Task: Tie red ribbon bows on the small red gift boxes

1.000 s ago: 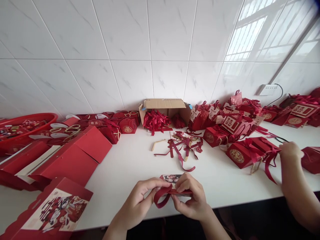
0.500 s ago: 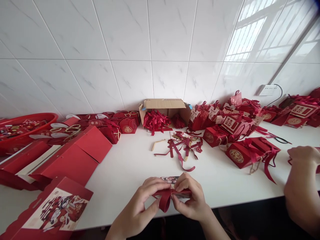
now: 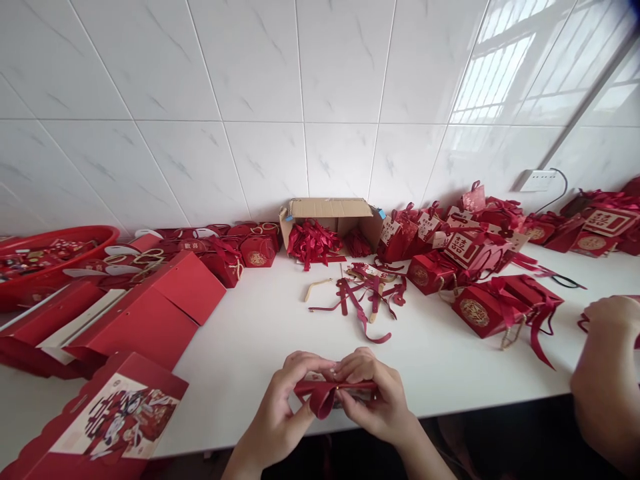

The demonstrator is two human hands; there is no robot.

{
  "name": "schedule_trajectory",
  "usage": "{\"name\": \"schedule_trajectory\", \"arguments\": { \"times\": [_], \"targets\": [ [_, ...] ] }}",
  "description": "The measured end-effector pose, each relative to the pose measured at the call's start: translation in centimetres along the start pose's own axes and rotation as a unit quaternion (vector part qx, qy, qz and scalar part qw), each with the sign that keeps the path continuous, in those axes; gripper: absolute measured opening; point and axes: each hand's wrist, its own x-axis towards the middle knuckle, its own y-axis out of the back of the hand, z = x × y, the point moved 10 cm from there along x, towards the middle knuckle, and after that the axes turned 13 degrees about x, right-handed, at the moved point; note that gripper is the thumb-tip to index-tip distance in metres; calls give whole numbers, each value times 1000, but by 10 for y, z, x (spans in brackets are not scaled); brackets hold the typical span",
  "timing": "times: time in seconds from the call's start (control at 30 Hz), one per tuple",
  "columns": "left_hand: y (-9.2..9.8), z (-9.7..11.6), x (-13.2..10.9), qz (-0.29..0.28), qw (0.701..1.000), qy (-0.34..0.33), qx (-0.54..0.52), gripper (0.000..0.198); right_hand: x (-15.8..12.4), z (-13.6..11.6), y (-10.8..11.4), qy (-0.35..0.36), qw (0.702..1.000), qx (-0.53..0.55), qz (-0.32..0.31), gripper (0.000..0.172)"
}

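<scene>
Just over the table's front edge, both my hands grip a small red gift box (image 3: 367,387) with a looped dark red strap (image 3: 323,402) at its front. My left hand (image 3: 290,390) is closed on the box's left side, its thumb pressed to the loop. My right hand (image 3: 373,387) pinches the right side, with thumb and fingers near a small shiny stud beside the strap. My fingers cover much of the box's top. Beyond my hands lie several loose dark red straps (image 3: 367,293) in a heap.
An open cardboard box (image 3: 327,208) of red ribbons stands against the wall. Red gift boxes (image 3: 483,310) crowd the right; large red cartons (image 3: 150,307) and a red basin (image 3: 107,233) fill the left. Another person's hand (image 3: 613,317) is at the far right.
My fingers have come closer together over the box top, hiding its printed picture. The box has tipped, and the strap loop has shifted slightly left and up.
</scene>
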Motion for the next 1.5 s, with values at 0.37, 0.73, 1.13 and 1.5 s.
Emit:
{"name": "schedule_trajectory", "arguments": {
  "times": [0.37,0.73,1.13,1.5],
  "targets": [
    [-1,-11,0,78,994,8,-81,10,-4,3,4,14,999,4,50,28],
    [-6,-16,3,78,996,7,-53,5,-14,19,8,-54,994,45,81,25],
    [-7,-14,4,78,994,23,-75,15,-6,18,1,-148,988,27,-23,20],
    [-7,-26,3,126,988,47,-79,14,-12,23,7,-101,989,81,76,20]
  ]
}}
